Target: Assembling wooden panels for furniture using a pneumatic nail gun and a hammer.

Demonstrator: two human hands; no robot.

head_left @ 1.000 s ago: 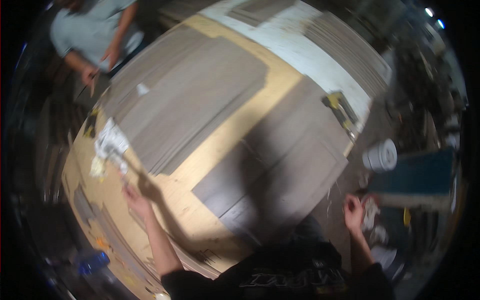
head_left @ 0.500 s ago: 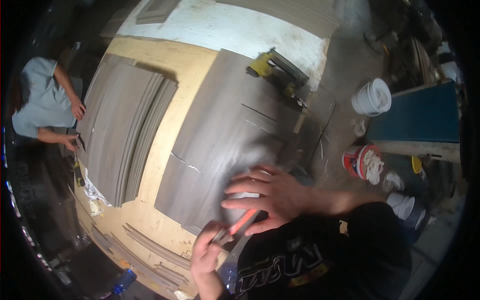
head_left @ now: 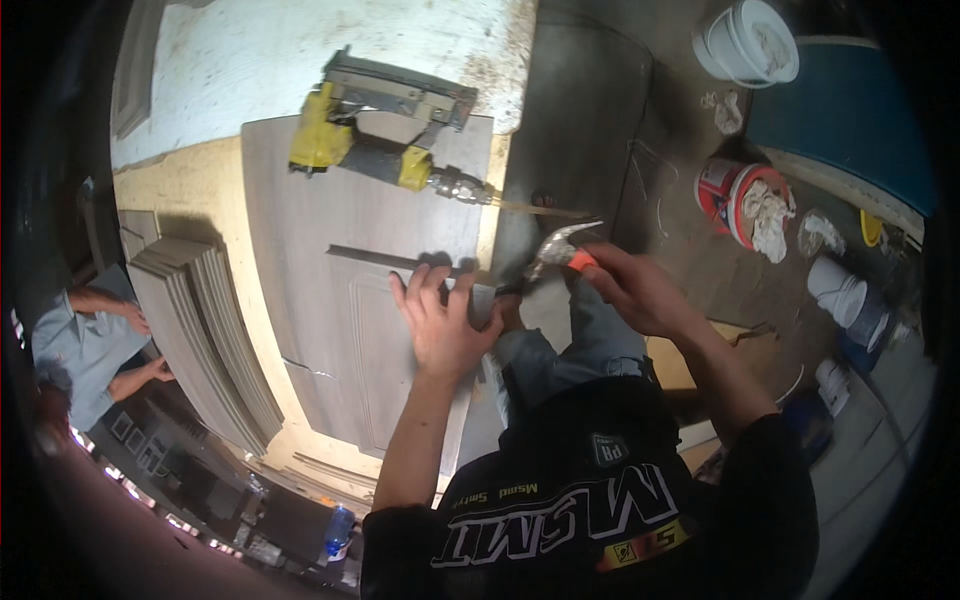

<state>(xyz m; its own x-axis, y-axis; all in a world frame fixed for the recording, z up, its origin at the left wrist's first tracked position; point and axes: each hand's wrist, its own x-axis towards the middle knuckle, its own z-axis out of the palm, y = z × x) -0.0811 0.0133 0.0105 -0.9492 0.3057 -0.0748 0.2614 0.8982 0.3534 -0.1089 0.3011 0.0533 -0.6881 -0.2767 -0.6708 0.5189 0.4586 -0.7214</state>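
My right hand [head_left: 630, 285] is closed around the orange handle of a claw hammer [head_left: 552, 250]. Its metal head sits just past the panel's right edge. My left hand [head_left: 440, 325] rests with fingers spread on a grey wood-grain panel [head_left: 330, 380] that has a moulded rectangular border. Those fingertips reach over a narrow grey strip [head_left: 385, 258] lying across the panel; part of the strip is hidden under them. Beyond my hands, a yellow and black nail gun [head_left: 385, 125] lies on its side, a hose running off to the right.
To the left stands a stack of grey panels [head_left: 195, 330], with a co-worker in a light shirt [head_left: 85, 350] behind it. On the floor at right are a white bucket [head_left: 745, 45], a red bucket [head_left: 735, 200] holding crumpled cloth, and more white buckets [head_left: 840, 290].
The view has shifted, bringing the nail gun closer. Earlier both hands were together at the orange handle; now only my right hand holds the hammer, and my left is on the panel.
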